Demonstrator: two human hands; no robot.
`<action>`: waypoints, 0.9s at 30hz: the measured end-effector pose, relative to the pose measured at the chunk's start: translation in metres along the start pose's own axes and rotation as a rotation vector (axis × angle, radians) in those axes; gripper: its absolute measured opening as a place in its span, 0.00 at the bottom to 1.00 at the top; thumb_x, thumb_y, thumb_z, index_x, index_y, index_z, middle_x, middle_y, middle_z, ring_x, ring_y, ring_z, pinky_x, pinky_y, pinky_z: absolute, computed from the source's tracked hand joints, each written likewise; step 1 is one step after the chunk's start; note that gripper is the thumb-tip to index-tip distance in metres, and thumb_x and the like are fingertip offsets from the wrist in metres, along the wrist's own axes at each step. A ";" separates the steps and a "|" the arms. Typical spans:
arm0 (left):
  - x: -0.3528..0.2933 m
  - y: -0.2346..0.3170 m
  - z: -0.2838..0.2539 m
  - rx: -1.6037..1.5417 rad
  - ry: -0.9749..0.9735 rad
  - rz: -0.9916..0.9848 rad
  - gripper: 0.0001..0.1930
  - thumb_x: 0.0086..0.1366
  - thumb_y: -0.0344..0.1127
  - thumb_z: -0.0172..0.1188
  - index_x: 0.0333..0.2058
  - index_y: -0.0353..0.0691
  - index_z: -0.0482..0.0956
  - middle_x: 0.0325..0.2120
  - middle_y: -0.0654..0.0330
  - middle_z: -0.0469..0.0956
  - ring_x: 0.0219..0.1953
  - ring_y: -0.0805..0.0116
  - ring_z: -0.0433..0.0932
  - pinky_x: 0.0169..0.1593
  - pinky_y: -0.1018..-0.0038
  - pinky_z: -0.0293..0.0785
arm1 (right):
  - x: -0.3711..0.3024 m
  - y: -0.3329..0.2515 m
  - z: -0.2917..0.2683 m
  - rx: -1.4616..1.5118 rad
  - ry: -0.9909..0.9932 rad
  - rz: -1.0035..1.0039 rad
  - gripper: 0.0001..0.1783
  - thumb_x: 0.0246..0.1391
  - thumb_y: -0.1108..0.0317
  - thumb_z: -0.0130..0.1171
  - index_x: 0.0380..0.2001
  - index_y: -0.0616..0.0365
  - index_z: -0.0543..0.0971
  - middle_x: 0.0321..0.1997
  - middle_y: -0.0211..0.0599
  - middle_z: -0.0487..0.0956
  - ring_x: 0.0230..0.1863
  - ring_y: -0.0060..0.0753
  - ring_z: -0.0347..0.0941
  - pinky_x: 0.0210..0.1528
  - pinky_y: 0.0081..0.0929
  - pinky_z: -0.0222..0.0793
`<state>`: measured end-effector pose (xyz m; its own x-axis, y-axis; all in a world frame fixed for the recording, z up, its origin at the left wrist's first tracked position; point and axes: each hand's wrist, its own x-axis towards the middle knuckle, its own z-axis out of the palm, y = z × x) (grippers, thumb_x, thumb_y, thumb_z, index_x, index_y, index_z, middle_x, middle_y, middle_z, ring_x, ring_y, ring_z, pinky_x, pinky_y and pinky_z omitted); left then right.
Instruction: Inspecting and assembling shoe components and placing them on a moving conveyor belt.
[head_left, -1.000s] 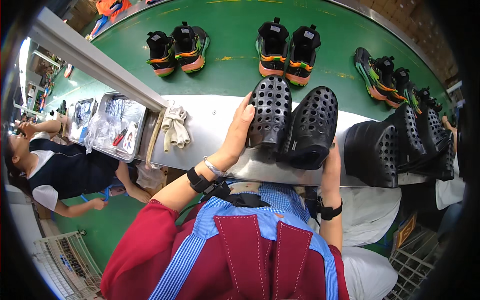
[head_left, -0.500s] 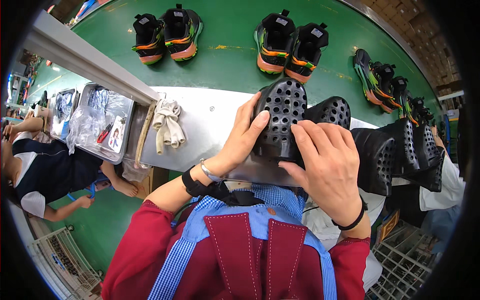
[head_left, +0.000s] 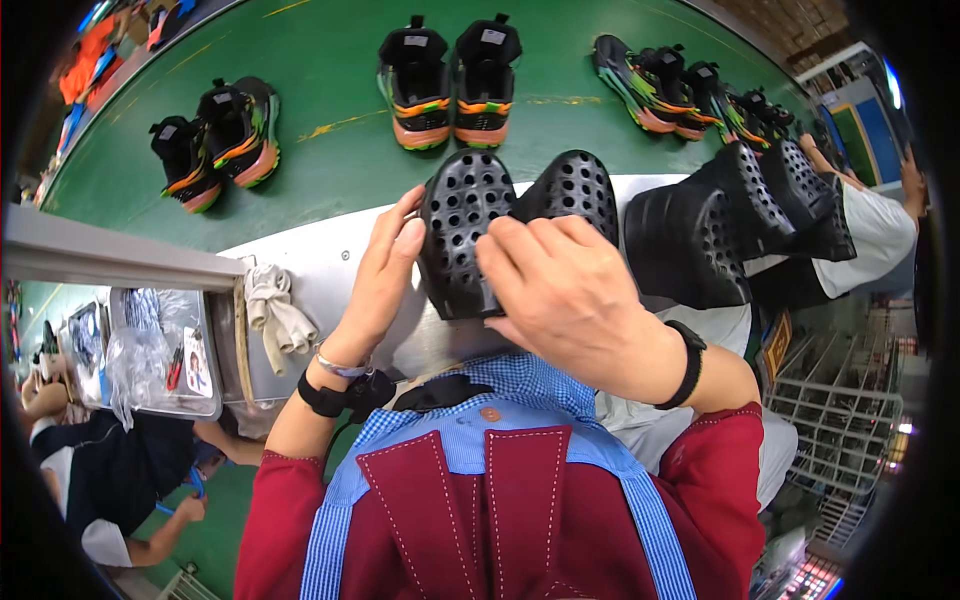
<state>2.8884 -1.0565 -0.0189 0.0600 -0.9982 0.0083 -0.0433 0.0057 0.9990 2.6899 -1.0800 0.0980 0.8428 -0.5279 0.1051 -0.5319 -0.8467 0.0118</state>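
In front of me stands a black perforated piece [head_left: 466,215] with a rounded top and rows of round holes. My left hand [head_left: 380,275] lies along its left side, fingers stretched upward and thumb apart. With curled fingers on the holed face and the thumb by the lower edge, my right hand [head_left: 565,295] grips the same piece. Just right of it is a second black holed piece [head_left: 582,188], partly covered by my right hand. Beyond them, a pair of black sneakers [head_left: 418,95] with orange and green trim sits on the green surface.
More black holed pieces [head_left: 690,240] stand at right. Other sneakers [head_left: 240,130] line the green belt-like surface [head_left: 330,60]. A bunched cream cloth [head_left: 278,310] lies left on the metal table [head_left: 350,250], near a tray [head_left: 190,405] with plastic bags. People sit at both sides.
My view has swung, so most things sit differently in the picture. My right hand's fingers have moved inward over the holed face. My left hand stays at the piece's left side.
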 end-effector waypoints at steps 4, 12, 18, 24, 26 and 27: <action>0.004 0.002 -0.006 -0.006 -0.046 -0.045 0.26 0.72 0.47 0.45 0.62 0.37 0.63 0.56 0.52 0.66 0.60 0.64 0.63 0.63 0.70 0.57 | -0.002 0.002 -0.002 0.067 0.023 -0.028 0.29 0.29 0.63 0.72 0.38 0.58 0.72 0.39 0.34 0.72 0.39 0.33 0.71 0.42 0.30 0.65; 0.013 0.020 -0.014 0.085 -0.119 -0.015 0.26 0.70 0.45 0.51 0.61 0.37 0.64 0.57 0.53 0.66 0.57 0.66 0.67 0.59 0.70 0.65 | -0.007 0.013 -0.031 0.495 0.012 -0.112 0.25 0.31 0.69 0.72 0.35 0.56 0.72 0.35 0.37 0.70 0.38 0.42 0.67 0.42 0.35 0.66; 0.041 0.070 -0.034 -0.069 -0.029 0.097 0.31 0.70 0.54 0.46 0.62 0.34 0.63 0.58 0.56 0.68 0.60 0.66 0.66 0.61 0.68 0.64 | 0.003 0.042 -0.068 0.564 0.246 -0.168 0.25 0.29 0.67 0.75 0.32 0.60 0.72 0.34 0.38 0.71 0.37 0.39 0.68 0.42 0.32 0.66; 0.070 0.159 -0.033 -1.023 -0.483 0.020 0.30 0.61 0.50 0.62 0.55 0.35 0.69 0.52 0.46 0.73 0.51 0.58 0.77 0.58 0.61 0.72 | 0.058 0.055 -0.085 0.761 0.300 -0.215 0.27 0.36 0.79 0.65 0.44 0.67 0.70 0.47 0.36 0.70 0.51 0.29 0.69 0.56 0.27 0.65; 0.084 0.170 -0.034 -0.897 -0.267 0.085 0.28 0.64 0.53 0.57 0.53 0.36 0.70 0.47 0.45 0.77 0.48 0.55 0.78 0.56 0.58 0.74 | 0.073 0.063 -0.085 0.792 0.280 -0.259 0.28 0.41 0.77 0.63 0.50 0.68 0.70 0.52 0.39 0.70 0.53 0.30 0.69 0.56 0.28 0.65; 0.096 0.165 -0.040 -0.876 -0.181 0.067 0.25 0.64 0.50 0.58 0.51 0.36 0.71 0.42 0.48 0.78 0.46 0.57 0.79 0.53 0.59 0.76 | 0.077 0.070 -0.084 0.786 0.282 -0.259 0.28 0.41 0.77 0.63 0.50 0.68 0.70 0.52 0.39 0.70 0.53 0.30 0.69 0.56 0.28 0.65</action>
<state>2.9272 -1.1488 0.1485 -0.0769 -0.9879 0.1345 0.7397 0.0340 0.6720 2.7111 -1.1744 0.1902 0.8220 -0.3648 0.4372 -0.0281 -0.7928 -0.6088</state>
